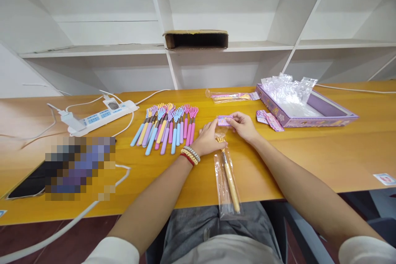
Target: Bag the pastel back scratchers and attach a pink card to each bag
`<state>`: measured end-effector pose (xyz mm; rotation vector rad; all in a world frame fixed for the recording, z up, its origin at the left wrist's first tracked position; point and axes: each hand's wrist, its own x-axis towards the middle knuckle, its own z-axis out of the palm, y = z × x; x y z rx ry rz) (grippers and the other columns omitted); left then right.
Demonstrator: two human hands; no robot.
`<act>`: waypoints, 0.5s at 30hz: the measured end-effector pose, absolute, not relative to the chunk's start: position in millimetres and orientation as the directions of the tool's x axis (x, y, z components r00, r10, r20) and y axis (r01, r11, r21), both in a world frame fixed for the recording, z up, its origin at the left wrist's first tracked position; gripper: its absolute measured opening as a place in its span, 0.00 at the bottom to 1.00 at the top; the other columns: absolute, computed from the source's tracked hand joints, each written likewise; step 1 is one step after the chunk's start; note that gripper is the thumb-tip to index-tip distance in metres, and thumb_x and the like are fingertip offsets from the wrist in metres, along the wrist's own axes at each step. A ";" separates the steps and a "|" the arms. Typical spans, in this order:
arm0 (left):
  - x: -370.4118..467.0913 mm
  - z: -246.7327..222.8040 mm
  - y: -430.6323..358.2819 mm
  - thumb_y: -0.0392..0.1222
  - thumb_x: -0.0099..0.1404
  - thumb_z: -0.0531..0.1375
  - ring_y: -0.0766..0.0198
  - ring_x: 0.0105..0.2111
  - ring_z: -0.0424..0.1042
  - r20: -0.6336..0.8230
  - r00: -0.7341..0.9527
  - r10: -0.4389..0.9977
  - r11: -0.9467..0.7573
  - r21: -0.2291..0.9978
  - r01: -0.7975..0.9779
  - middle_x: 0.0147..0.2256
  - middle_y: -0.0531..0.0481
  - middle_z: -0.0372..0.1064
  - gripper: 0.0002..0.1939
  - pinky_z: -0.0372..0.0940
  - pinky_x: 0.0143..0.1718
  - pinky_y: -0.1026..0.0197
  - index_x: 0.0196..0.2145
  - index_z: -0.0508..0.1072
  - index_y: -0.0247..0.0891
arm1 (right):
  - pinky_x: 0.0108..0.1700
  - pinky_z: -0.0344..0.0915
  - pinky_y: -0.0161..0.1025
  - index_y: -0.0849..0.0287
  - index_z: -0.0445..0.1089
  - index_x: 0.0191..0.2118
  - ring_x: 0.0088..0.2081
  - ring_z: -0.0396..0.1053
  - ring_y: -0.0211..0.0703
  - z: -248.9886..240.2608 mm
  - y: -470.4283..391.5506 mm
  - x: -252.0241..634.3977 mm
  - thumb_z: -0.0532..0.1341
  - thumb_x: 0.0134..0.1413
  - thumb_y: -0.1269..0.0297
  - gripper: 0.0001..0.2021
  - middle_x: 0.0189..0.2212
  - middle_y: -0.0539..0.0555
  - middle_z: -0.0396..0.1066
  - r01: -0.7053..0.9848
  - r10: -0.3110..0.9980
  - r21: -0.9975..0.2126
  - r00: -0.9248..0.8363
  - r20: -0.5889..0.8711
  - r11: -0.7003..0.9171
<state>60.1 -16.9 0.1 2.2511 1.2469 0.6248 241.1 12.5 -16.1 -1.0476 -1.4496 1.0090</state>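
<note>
A small purple-pink header card (223,121) sits at the top end of a clear plastic bag (220,185). Inside the bag lies a yellow back scratcher (231,183), claw end away from me, its handle reaching past the table edge above my lap. My left hand (208,139) is closed on the upper part of the bag, thumb by the claw and fingertips at the card's left edge. From the other side, my right hand (243,126) pinches the card's right end between thumb and fingers. Left of my hands lies a pile of several pastel back scratchers (165,128).
A purple box (321,121) of clear bags (291,95) stands at right, with loose header cards (274,121) beside it. Behind my hands lies a bagged scratcher (232,96). At left are a power strip (103,119), a phone (29,179) and cables. White shelves hold a cardboard box (196,40).
</note>
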 end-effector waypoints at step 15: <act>61.5 -2.6 -16.5 0.47 0.48 0.65 0.50 0.54 0.58 0.222 0.433 0.874 -0.461 0.661 0.592 0.55 0.38 0.56 0.50 0.50 0.56 0.46 0.62 0.42 0.37 | 0.23 0.54 0.33 0.58 0.60 0.25 0.22 0.56 0.33 -17.6 12.6 240.6 0.64 0.43 0.49 0.17 0.20 0.47 0.62 0.195 0.911 -0.891 -0.048 0.409 0.410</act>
